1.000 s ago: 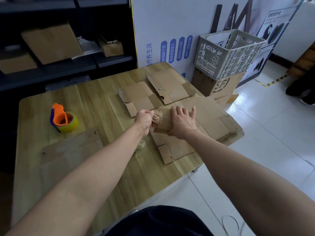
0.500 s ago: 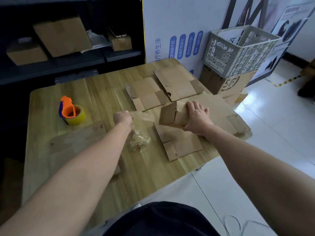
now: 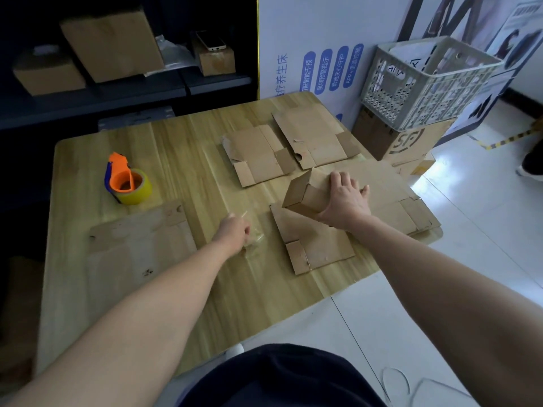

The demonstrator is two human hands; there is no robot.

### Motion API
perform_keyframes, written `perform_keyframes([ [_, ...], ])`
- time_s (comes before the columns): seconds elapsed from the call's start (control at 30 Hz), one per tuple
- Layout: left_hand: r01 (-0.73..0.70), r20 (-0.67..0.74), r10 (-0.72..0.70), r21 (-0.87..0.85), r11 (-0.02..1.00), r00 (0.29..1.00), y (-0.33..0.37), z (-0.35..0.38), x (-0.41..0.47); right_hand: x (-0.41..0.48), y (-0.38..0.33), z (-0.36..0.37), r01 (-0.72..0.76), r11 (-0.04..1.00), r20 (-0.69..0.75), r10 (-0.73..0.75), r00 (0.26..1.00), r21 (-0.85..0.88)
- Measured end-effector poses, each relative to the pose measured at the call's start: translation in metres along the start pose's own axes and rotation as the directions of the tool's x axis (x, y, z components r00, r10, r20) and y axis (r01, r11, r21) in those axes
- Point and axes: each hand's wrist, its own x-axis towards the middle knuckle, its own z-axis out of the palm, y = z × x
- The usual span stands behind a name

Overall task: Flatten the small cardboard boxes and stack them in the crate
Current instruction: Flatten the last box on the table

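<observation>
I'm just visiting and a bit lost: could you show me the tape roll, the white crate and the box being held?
tape roll [image 3: 141, 190], head view, its yellow outer band.
white crate [image 3: 440, 95], head view, its perforated side wall.
small box [image 3: 297, 191], head view, its left end face.

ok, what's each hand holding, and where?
Left hand pinches crumpled clear tape, exact spot unclear. Right hand holds the box at its right end, fingers on top.
</observation>
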Motion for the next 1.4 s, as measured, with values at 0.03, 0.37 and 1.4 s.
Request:
perform_keyframes([
  [0.03, 0.004, 0.045, -0.006, 0.024, 1.000, 0.999, -0.001, 0.007, -0.003, 0.000, -0.001, 0.000, 0.008, 1.000, 0.001, -0.008, 1.000, 0.010],
  [0.37, -0.129, 0.351, 0.077, 0.127, 0.983, 0.933, -0.017, 0.014, -0.008, 0.001, -0.027, 0.015, 0.105, 0.994, 0.073, -0.104, 0.992, -0.009],
  [1.4, 0.161, -0.400, -0.031, 0.297, 0.941, 0.916, -0.039, -0.047, -0.022, 0.009, -0.106, 0.031, 0.303, 0.931, 0.174, -0.270, 0.947, -0.202],
])
